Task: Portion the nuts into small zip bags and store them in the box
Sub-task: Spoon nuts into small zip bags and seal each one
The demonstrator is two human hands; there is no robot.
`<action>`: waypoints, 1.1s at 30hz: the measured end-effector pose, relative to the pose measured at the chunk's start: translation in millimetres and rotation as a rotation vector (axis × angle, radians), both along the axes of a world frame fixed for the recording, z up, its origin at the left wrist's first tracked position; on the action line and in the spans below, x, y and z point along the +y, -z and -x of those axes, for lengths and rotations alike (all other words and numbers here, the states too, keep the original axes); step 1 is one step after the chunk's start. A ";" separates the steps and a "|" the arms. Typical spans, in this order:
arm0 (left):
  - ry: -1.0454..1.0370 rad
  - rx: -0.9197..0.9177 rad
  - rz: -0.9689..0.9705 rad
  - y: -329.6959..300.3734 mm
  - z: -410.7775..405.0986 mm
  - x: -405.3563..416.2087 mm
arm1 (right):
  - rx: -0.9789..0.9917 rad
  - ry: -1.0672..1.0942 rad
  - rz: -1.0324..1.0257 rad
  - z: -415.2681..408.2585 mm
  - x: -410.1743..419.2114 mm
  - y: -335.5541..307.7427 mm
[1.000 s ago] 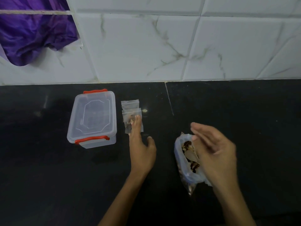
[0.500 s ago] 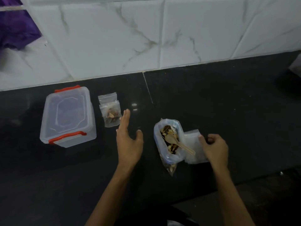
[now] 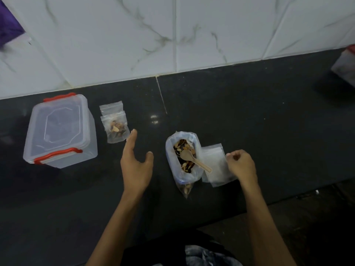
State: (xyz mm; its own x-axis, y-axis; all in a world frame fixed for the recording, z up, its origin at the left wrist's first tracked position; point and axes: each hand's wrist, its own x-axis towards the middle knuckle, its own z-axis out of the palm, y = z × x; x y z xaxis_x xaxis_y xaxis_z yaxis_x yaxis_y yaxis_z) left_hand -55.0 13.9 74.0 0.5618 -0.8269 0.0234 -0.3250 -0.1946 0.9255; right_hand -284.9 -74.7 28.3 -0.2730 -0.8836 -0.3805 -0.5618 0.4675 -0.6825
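Lidded box (image 3: 59, 129) at left, filled zip bags (image 3: 115, 124) beside it; left hand (image 3: 136, 166) spread, holding nothing; nut bag (image 3: 183, 160) with spoon (image 3: 194, 159); right hand (image 3: 241, 166) pinches the empty bags (image 3: 213, 166)

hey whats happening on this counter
A person is portioning nuts from a big open bag, which has a wooden spoon in it. Their right hand picks at a stack of empty zip bags; the left hand hovers open. Two small zip bags lie beside the closed box.
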 end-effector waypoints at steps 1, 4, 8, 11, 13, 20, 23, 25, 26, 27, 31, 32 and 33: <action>-0.002 0.002 -0.002 1.0 0.5 0.5 | -0.004 0.000 -0.005 1.1 -0.5 -0.3; -0.013 -0.001 -0.014 4.6 2.5 2.3 | 0.028 -0.020 0.014 -0.9 2.0 0.6; -0.025 0.012 -0.030 5.5 2.7 4.6 | 0.141 -0.063 0.039 -5.8 4.2 3.7; -0.034 0.013 -0.035 3.9 -1.0 7.4 | 0.048 -0.050 0.012 0.2 0.6 1.8; -0.043 0.009 -0.046 2.8 -5.5 9.5 | -0.048 -0.024 -0.021 5.1 -0.6 -2.7; -0.045 0.032 -0.082 3.3 -24.1 19.0 | -0.065 0.021 -0.070 6.8 5.4 -6.9; -0.039 0.045 -0.087 5.2 -32.8 21.1 | -0.077 0.078 -0.013 9.3 10.6 -13.0; -0.033 0.054 -0.082 5.2 -38.2 21.8 | -0.058 0.091 0.033 11.2 11.5 -17.9; -0.032 0.056 -0.077 4.7 -41.2 22.2 | -0.041 0.089 0.043 11.0 11.7 -19.0; -0.031 0.061 -0.070 4.1 -44.1 22.5 | -0.025 0.085 0.033 9.3 12.0 -18.8; -0.014 0.080 -0.032 2.3 -54.4 22.3 | 0.063 0.067 0.010 -6.4 16.2 -11.8; -0.013 0.085 -0.027 2.0 -57.0 21.9 | 0.094 0.067 0.026 -10.0 17.7 -9.7; -0.012 0.092 -0.023 1.8 -59.7 21.2 | 0.122 0.072 0.047 -13.4 19.3 -9.9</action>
State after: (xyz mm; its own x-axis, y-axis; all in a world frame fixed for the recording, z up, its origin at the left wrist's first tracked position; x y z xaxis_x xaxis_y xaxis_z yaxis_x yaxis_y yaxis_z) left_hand 4.6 35.1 72.2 0.5705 -0.8199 -0.0478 -0.2363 -0.2196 0.9466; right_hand -271.5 -55.5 38.3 -0.3782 -0.8761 -0.2992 -0.6083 0.4788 -0.6331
